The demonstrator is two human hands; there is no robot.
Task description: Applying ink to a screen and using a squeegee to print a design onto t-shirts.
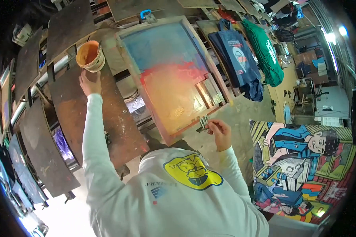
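My left hand (90,83) reaches out to the far left, its fingers against the near side of a round tub (96,62) with an orange inside and a pale, stained outer wall. My right hand (219,133) is closed in a pinch on a small grey-green piece, perhaps metal, beside the near right corner of a printing screen (151,103). The screen's wooden frame surrounds mesh that is blue at the far end, red across the middle and yellowish nearest me. A squeegee-like flat bar (204,94) lies on the mesh at its right side.
Dark, stained boards (118,122) lie in rows at left. A blue clamp (147,15) sits at the screen's far edge. Navy bags (235,55) and a green bag (265,53) lie to the right. A colourful cartoon panel (300,170) stands at lower right.
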